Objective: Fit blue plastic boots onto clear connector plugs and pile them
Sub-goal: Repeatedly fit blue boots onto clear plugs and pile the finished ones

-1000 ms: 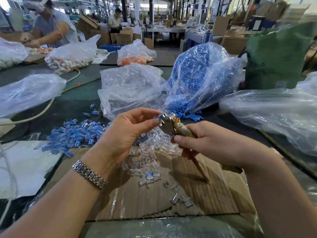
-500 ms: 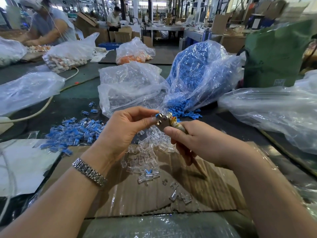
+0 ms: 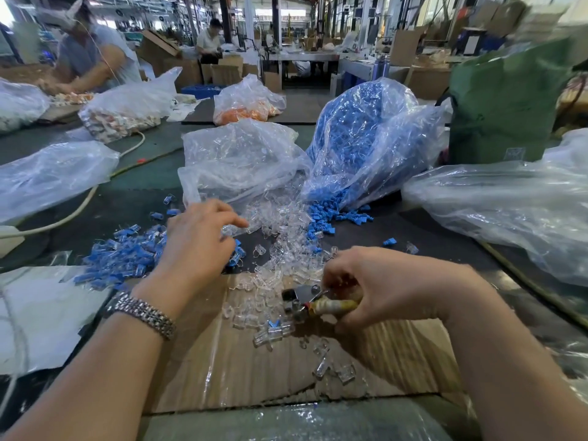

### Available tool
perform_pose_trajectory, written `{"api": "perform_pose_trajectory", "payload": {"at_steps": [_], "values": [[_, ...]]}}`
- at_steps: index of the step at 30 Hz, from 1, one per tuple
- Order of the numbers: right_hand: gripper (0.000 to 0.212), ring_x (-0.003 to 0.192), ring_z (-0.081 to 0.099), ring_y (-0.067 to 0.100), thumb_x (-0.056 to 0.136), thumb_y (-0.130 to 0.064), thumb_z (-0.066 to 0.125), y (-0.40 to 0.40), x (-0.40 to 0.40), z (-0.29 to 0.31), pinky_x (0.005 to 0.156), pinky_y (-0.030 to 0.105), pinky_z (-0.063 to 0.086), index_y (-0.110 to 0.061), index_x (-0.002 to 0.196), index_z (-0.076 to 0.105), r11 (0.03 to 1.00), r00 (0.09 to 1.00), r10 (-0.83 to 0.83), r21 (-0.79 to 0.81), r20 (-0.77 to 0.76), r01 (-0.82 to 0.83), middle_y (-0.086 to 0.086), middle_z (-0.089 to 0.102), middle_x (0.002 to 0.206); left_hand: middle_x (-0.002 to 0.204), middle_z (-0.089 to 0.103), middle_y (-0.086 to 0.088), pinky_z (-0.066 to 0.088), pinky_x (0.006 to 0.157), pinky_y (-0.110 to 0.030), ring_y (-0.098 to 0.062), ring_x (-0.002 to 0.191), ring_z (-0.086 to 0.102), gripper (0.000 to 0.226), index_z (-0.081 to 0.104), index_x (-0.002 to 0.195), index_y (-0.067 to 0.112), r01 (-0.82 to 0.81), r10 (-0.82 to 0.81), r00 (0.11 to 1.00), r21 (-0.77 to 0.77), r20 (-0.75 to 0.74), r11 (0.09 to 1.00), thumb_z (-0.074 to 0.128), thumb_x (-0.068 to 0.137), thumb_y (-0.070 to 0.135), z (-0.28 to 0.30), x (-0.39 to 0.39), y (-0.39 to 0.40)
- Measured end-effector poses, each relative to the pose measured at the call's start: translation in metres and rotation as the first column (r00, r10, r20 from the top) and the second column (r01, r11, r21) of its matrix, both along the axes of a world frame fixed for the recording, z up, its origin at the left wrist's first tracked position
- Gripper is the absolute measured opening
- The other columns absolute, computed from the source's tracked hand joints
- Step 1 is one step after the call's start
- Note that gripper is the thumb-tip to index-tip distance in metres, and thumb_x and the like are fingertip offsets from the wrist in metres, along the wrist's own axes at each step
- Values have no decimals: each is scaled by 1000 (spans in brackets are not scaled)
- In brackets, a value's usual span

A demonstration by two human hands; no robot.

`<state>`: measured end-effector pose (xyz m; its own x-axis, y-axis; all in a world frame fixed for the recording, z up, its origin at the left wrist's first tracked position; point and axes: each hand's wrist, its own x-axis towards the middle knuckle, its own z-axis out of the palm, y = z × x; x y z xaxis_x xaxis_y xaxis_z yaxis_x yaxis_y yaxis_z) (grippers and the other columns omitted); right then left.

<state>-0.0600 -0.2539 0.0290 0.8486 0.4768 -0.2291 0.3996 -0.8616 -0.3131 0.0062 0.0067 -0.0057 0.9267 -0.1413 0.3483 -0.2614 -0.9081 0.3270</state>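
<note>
My right hand [image 3: 386,286] grips a small metal tool with a yellow handle [image 3: 313,302], its head low over the loose clear plugs [image 3: 280,243] spilled across the cardboard sheet [image 3: 254,377]. My left hand [image 3: 199,240] hovers with relaxed, spread fingers over the edge of the pile of fitted blue-booted plugs [image 3: 124,256], fingertips near the clear plugs; I see nothing held in it. Loose blue boots [image 3: 331,214] spill from the big bag of blue boots [image 3: 366,138]. Behind the clear plugs sits their clear bag [image 3: 241,160].
Clear plastic bags lie at the left [image 3: 54,176] and right [image 3: 509,198]. A green sack [image 3: 506,103] stands at the back right. A pale cable [image 3: 79,205] crosses the dark mat. White sheets [image 3: 41,316] lie at left. Another person [image 3: 92,55] works at far left.
Both hands came down from chest height. My left hand left the tool's tip and moved left to the blue pile. My right hand lowered the tool onto the clear plugs.
</note>
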Motion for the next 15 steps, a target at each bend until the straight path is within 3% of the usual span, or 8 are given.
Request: {"api": "perform_pose_trajectory", "payload": {"at_steps": [2, 5, 10, 13, 15], "values": [[40, 96, 53, 7, 73, -44, 84, 2, 0, 0, 84, 28, 49, -37, 100, 55, 1000, 1000, 18, -3, 2, -18, -16, 54, 99, 130, 60, 16, 30, 111, -43, -12, 125, 49, 37, 70, 121, 36, 109, -106, 993, 72, -44, 991, 59, 96, 12, -5, 0, -9], [48, 96, 49, 5, 71, -51, 85, 5, 0, -2, 84, 26, 45, -37, 104, 53, 1000, 1000, 18, -21, 12, -18, -17, 48, 100, 131, 60, 21, 22, 115, -41, -8, 125, 49, 37, 68, 125, 38, 153, -141, 983, 108, -115, 982, 57, 99, 15, -12, 2, -14], [57, 94, 54, 2, 65, -65, 83, 6, 0, -2, 85, 27, 50, -36, 108, 58, 1000, 1000, -23, 6, -19, 23, -16, 54, 103, 111, 63, 21, 17, 114, -40, -6, 113, 54, 27, 71, 116, 40, 145, -133, 984, 97, -116, 985, 62, 98, 22, -16, 6, -19], [44, 83, 65, -2, 73, -66, 76, 3, 2, 1, 77, 21, 56, -32, 100, 68, 973, 990, -111, 191, -84, 126, -15, 71, 92, 101, 62, 22, 19, 114, -40, -5, 105, 55, 16, 73, 107, 39, 134, -126, 988, 89, -89, 987, 68, 96, 29, -16, 6, -20], [23, 73, 66, -4, 86, -54, 70, -4, 8, -1, 65, 16, 53, -32, 92, 71, 938, 979, -203, 283, -19, 200, -16, 72, 82, 99, 64, 21, 23, 114, -41, -6, 103, 59, 11, 73, 102, 37, 130, -126, 989, 54, -72, 990, 70, 94, 30, -15, 4, -21]]}}
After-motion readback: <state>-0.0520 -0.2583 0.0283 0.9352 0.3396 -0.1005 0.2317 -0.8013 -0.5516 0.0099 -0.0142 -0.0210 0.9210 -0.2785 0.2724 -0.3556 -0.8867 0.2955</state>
